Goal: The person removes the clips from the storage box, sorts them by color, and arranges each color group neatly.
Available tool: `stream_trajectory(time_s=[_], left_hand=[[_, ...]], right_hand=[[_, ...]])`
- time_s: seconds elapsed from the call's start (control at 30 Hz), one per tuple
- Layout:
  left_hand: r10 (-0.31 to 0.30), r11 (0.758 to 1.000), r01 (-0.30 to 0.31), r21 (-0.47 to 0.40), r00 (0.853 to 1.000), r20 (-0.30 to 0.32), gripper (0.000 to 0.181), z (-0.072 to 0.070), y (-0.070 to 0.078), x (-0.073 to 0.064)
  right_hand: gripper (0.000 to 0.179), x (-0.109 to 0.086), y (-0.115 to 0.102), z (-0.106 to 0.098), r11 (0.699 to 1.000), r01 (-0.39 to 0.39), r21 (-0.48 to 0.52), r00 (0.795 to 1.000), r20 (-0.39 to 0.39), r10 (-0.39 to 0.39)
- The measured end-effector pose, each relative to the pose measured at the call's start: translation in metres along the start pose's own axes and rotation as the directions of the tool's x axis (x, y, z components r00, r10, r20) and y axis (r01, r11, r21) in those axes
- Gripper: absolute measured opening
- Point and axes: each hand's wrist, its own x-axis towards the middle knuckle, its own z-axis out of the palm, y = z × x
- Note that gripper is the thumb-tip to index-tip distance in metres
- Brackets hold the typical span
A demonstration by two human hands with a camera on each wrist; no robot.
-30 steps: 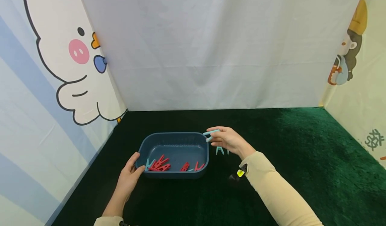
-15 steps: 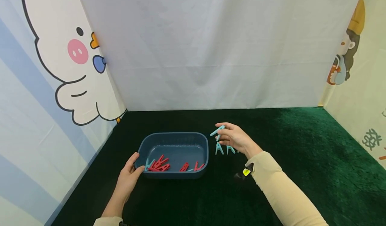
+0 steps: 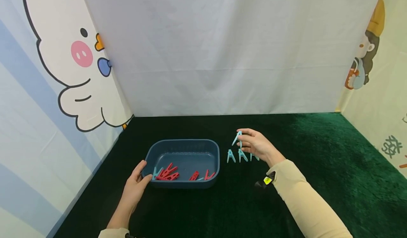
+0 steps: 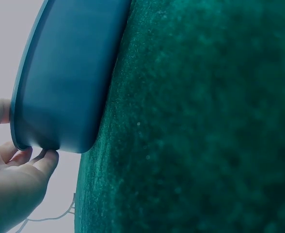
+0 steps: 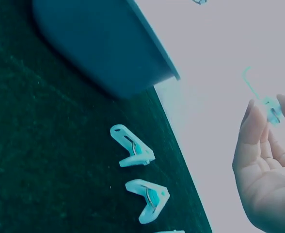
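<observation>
My left hand [image 3: 135, 183] grips the near left corner of a blue plastic basin [image 3: 186, 184], thumb and fingers at its rim. Several red clothespins [image 3: 168, 172] lie inside, with a light blue clothespin [image 3: 155, 173] among them at the left. In my right hand [image 3: 255, 145] a light blue clothespin [image 3: 237, 138] is pinched between thumb and fingers, up off the green cloth. Below that hand a row of light blue clothespins [image 3: 231, 156] rests right of the basin; the rightmost is partly hidden by the hand. The right wrist view shows the pinched clothespin [image 5: 272, 110] against the pale backdrop.
Dark green plush cloth [image 3: 318, 167] covers the table. A white curtain [image 3: 229, 54] hangs along its back edge, with printed panels on the left [image 3: 35, 142] and right [image 3: 375, 118]. A thin cable [image 4: 50, 219] shows beyond the table in the left wrist view.
My right hand has moved right, away from the basin's rim, carrying the light blue clothespin over the row, which now shows more fully. The left hand and basin stay put.
</observation>
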Motion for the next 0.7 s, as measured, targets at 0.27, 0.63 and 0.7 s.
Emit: stream_trajectory(time_s=[0.27, 0.63, 0.7], left_hand=[[-0.004, 1.000, 0.004, -0.005, 1.000, 0.000, 0.055, 0.000, 0.000, 0.000], [0.004, 1.000, -0.004, 0.000, 1.000, -0.002, 0.055, 0.000, 0.000, -0.001], [0.005, 1.000, -0.005, 0.002, 1.000, -0.001, 0.055, 0.000, 0.001, -0.001]], right_hand=[[0.050, -0.003, 0.002, -0.013, 1.000, -0.002, -0.024, 1.000, -0.022, 0.001], [0.053, -0.009, 0.005, -0.032, 1.000, 0.000, -0.024, 0.999, -0.034, -0.001], [0.054, -0.010, 0.006, -0.036, 1.000, -0.004, -0.013, 0.999, -0.038, 0.003]])
